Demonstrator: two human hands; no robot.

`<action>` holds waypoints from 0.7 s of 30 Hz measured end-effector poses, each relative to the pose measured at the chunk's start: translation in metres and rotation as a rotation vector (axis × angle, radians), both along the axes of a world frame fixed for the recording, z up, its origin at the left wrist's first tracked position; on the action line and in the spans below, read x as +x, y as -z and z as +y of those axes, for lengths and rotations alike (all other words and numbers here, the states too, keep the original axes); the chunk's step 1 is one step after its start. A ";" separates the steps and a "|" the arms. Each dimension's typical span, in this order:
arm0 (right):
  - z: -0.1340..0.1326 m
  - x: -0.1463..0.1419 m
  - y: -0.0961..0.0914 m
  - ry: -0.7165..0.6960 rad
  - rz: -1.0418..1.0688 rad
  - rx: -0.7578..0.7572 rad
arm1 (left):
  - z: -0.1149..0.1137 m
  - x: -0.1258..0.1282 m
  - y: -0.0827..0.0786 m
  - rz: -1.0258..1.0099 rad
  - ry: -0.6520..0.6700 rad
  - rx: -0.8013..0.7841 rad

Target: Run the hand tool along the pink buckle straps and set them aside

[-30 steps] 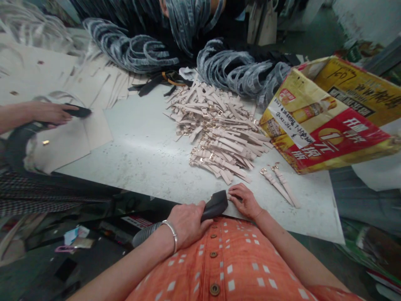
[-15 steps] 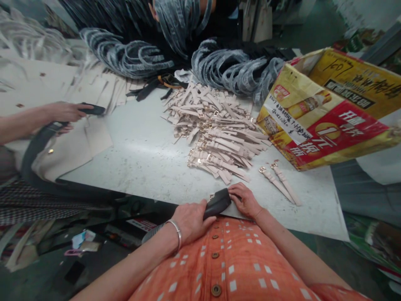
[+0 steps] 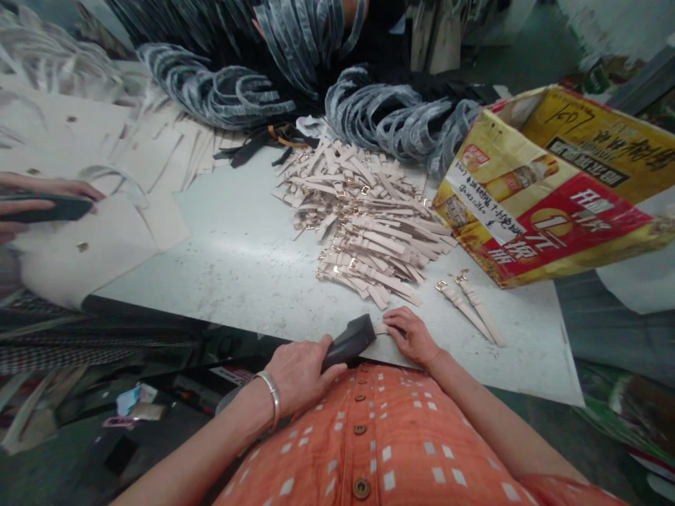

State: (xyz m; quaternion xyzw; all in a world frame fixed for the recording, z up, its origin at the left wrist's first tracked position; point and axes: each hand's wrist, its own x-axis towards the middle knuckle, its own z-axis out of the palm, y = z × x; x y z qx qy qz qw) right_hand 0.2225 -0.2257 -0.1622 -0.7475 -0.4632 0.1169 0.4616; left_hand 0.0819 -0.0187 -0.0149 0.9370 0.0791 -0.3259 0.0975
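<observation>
My left hand (image 3: pixel 297 371) grips a black hose nozzle (image 3: pixel 349 341) at the table's near edge. Its mouth points right, at a small pink strap piece (image 3: pixel 380 328) that my right hand (image 3: pixel 412 334) pins flat on the table (image 3: pixel 242 267). A large heap of pink buckled straps (image 3: pixel 363 225) lies just beyond my hands. Two single pink straps (image 3: pixel 471 306) lie to the right of the heap.
A yellow and red cardboard box (image 3: pixel 548 190) stands at the right. Bundles of grey straps (image 3: pixel 390 116) lie at the back. At the far left another person's hand (image 3: pixel 36 197) holds a black nozzle (image 3: pixel 50 209) over beige sheets (image 3: pixel 89 232).
My left hand has drawn the nozzle a little leftward, uncovering the strap piece under my right fingers. The other person's hand and nozzle have slid left toward the frame edge.
</observation>
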 end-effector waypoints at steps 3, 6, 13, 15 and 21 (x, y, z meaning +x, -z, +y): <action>0.000 0.000 0.000 0.009 -0.007 0.003 | -0.011 0.003 0.001 -0.021 0.028 0.006; 0.000 0.000 -0.002 0.006 -0.010 0.012 | -0.021 0.010 0.006 -0.030 0.027 -0.001; 0.000 -0.001 -0.001 0.010 -0.025 0.022 | -0.010 0.014 0.017 -0.040 -0.067 -0.028; 0.000 -0.001 0.001 0.011 -0.027 0.019 | 0.000 0.010 0.016 -0.043 -0.123 -0.029; 0.001 -0.001 0.000 0.006 -0.030 -0.005 | 0.020 -0.007 0.005 -0.002 -0.112 -0.042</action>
